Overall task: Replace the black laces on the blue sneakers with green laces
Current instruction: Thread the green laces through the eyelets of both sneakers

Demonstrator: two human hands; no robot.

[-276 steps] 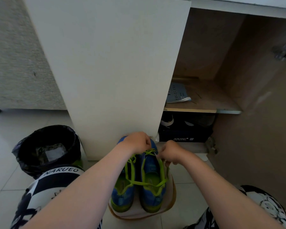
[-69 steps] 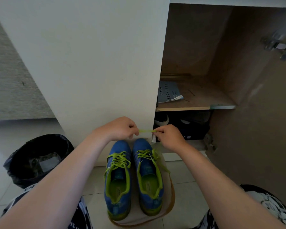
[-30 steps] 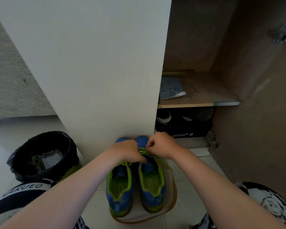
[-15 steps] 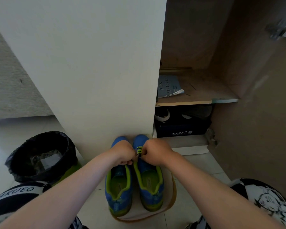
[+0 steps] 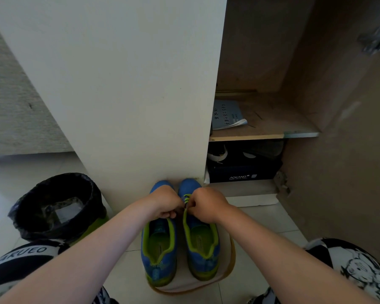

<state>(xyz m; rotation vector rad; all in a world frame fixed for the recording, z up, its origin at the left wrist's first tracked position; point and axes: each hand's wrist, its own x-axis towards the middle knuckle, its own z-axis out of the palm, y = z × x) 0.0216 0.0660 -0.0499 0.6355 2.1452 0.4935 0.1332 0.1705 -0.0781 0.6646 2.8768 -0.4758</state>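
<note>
Two blue sneakers with lime-green lining stand side by side on a pale mat (image 5: 229,263), toes against a white cabinet door. The left sneaker (image 5: 159,249) has its lacing hidden under my hand. The right sneaker (image 5: 201,240) shows a short stretch of green lace (image 5: 186,197) over its tongue. My left hand (image 5: 166,204) and my right hand (image 5: 206,204) are curled close together over the lacing of the right sneaker, each pinching the green lace. No black laces are in sight.
A bin lined with a black bag (image 5: 57,207) stands on the tiled floor at the left. The open cabinet at the right holds a booklet (image 5: 227,115) on a shelf and a dark shoe box (image 5: 241,173) below. My knees frame the bottom corners.
Since 2.3 s ago my hands came down from holding the lace stretched above the toes and now sit bunched on the right sneaker's lacing. In the last half second they barely moved.
</note>
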